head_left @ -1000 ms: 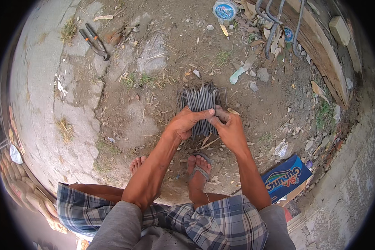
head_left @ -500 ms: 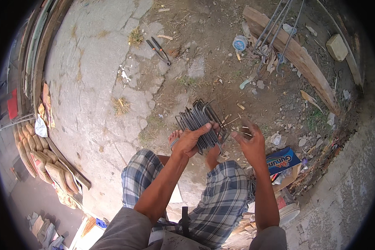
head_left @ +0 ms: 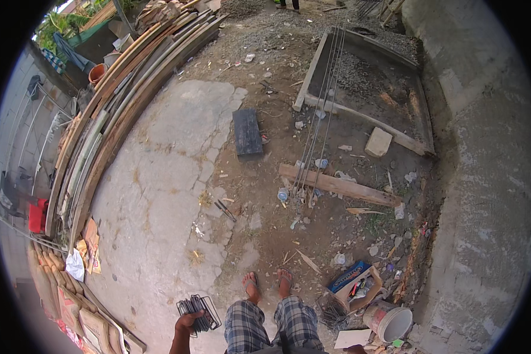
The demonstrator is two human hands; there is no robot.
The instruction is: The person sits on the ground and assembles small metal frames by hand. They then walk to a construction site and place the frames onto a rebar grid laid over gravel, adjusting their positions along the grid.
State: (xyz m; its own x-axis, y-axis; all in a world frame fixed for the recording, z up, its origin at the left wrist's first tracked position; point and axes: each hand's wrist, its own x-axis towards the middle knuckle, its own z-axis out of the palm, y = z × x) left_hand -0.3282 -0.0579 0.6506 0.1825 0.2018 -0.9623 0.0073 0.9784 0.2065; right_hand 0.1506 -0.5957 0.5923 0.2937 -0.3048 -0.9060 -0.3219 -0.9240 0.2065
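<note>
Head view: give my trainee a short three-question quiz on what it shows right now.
1. True or false: the left hand grips a bundle of bent dark steel wire loops.
2. Which lies nearest the sandalled feet? A) dark flat rectangular board B) open blue cardboard box C) orange bucket
3. Fill in: long thin steel rods run across a brown wooden ____ on the ground.

Key: 1 true; 2 B; 3 plank. The right hand is barely visible at the lower edge.
</note>
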